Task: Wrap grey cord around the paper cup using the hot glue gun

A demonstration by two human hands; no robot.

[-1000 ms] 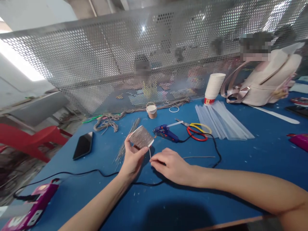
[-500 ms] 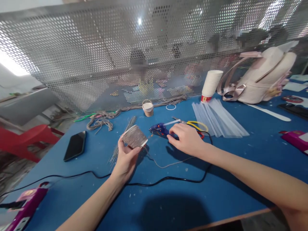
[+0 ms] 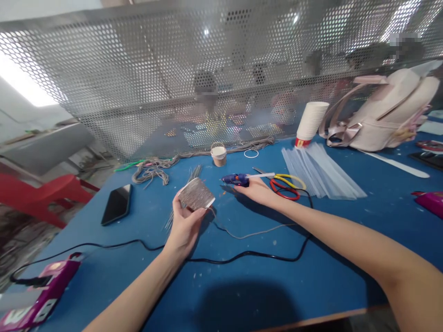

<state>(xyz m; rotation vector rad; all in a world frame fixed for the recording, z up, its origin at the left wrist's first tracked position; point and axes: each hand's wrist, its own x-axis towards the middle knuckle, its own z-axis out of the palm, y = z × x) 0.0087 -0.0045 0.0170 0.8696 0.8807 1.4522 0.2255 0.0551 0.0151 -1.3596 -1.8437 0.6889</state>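
My left hand (image 3: 187, 221) grips a paper cup (image 3: 196, 194) wrapped in grey-brown cord, tilted on its side above the table. A loose strand of cord (image 3: 238, 237) trails from the cup toward the right. In my right hand (image 3: 258, 190) is a blue hot glue gun (image 3: 236, 179), its nozzle pointing left and a pale glue stick (image 3: 261, 175) sticking out of its back. The gun is slightly above the table, apart from the cup. Scissors with red and yellow handles (image 3: 284, 190) lie just behind my right hand. Thin grey sticks or wires (image 3: 194, 173) lie partly hidden behind the cup.
A small bucket-shaped cup (image 3: 218, 156) stands at the back near bundled cord (image 3: 150, 171). A phone (image 3: 116, 204), stacked paper cups (image 3: 312, 122), clear strips (image 3: 320, 173) and a backpack (image 3: 377, 117) surround the work area. A black cable (image 3: 242, 256) crosses in front, near a power strip (image 3: 46, 290).
My right hand has closed around the glue gun and lifted it slightly off the table. The left hand still holds the cup in much the same pose. The view has shifted a little.
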